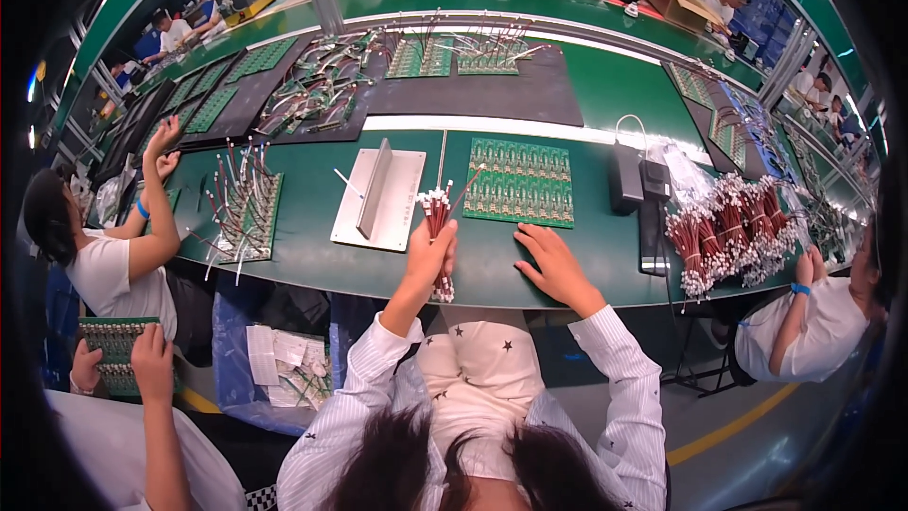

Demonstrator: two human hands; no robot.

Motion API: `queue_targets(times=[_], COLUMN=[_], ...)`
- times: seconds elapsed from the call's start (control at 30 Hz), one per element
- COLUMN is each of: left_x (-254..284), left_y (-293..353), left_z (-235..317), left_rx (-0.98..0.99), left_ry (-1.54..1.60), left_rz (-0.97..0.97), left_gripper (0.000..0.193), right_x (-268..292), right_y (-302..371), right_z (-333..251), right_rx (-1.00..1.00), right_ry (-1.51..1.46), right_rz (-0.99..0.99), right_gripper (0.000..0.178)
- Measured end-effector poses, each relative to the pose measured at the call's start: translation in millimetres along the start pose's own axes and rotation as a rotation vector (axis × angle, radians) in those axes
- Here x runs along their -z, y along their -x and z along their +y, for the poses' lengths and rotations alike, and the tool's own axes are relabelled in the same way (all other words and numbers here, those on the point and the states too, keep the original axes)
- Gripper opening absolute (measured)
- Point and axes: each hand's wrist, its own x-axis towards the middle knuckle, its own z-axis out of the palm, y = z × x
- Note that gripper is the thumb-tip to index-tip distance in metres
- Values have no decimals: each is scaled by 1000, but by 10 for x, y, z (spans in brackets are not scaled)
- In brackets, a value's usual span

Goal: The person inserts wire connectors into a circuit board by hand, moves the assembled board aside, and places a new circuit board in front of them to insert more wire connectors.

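Note:
A bundle of dark red wires with white connectors (pixel 436 213) stands in my left hand (pixel 430 251), its fingers wrapped round the middle. One thin wire leans out of the bundle, its tip over the left edge of a green circuit board panel (pixel 518 182). That panel lies flat just beyond my right hand (pixel 553 265), with rows of small parts on it. My right hand rests on the green table at the panel's near edge, fingers stretched out and holding nothing. To the left of the bundle is a metal plate with an upright fin (pixel 375 191).
Many more wire bundles (pixel 733 235) are heaped at the right, beside black power adapters (pixel 626 178). A wired board (pixel 248 208) lies left. Across the back, a dark mat (pixel 473 99) carries more boards and tangled wires. Co-workers sit on both sides; a blue-lined bin (pixel 232 341) stands below.

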Motion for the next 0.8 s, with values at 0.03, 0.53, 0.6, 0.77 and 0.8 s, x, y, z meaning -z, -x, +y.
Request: queue_targets(times=[0.03, 0.53, 0.6, 0.77, 0.8], left_x=[-22, -444, -449, -389, -380], left_y=[-10, -605, -740, -1018, -1057], left_z=[56, 435, 406, 201, 158], left_rx=[25, 202, 181, 192, 223], left_ry=[25, 368, 423, 546, 589], left_rz=[-37, -453, -461, -520, -531], left_gripper=[17, 35, 32, 23, 24], right_x=[21, 475, 456, 232, 189], right_y=[-83, -1294, -1303, -1181, -1153], right_z=[17, 146, 190, 340, 347], right_rx=[3, -423, -456, -510, -488], right_ry=[-4, -1460, -1469, -1524, -1546], right_rz=[-1, 130, 185, 282, 237], right_gripper=[42, 17, 16, 16, 16])
